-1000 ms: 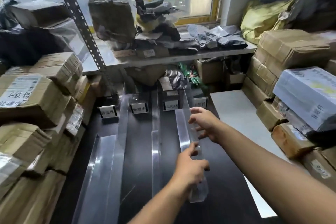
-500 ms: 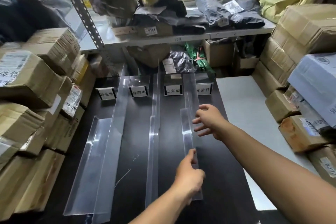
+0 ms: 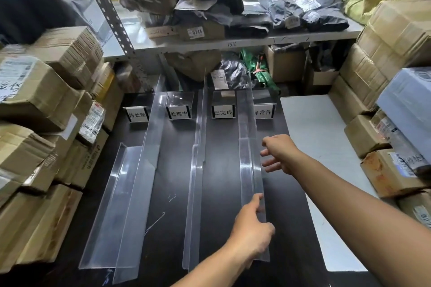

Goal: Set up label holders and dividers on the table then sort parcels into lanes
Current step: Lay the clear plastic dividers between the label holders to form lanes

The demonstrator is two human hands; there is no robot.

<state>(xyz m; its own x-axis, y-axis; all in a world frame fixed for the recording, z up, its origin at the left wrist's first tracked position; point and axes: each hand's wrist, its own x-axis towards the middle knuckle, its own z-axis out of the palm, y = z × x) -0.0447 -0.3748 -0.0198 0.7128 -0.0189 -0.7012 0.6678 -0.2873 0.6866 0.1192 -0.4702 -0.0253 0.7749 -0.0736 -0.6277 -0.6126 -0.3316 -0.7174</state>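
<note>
Clear acrylic dividers run front to back on the dark table (image 3: 224, 193). My left hand (image 3: 250, 228) grips the near end of the right divider (image 3: 250, 158), thumb on its top edge. My right hand (image 3: 278, 155) hovers just right of that divider's middle, fingers loosely curled and holding nothing. A middle divider (image 3: 197, 182) and a left divider (image 3: 140, 182) lie on the table. Several label holders stand at the far end, among them one on the far left (image 3: 137, 114) and one in the middle lane (image 3: 223, 112).
Cardboard parcels are stacked high on the left (image 3: 35, 105) and on the right (image 3: 384, 170). A white tabletop (image 3: 319, 137) adjoins the dark one on the right. A shelf (image 3: 233, 39) with dark mail bags crosses the back.
The view has tilted down and moved closer. My right hand has let go of the right divider and drawn away to its right. My left hand keeps its grip on the near end.
</note>
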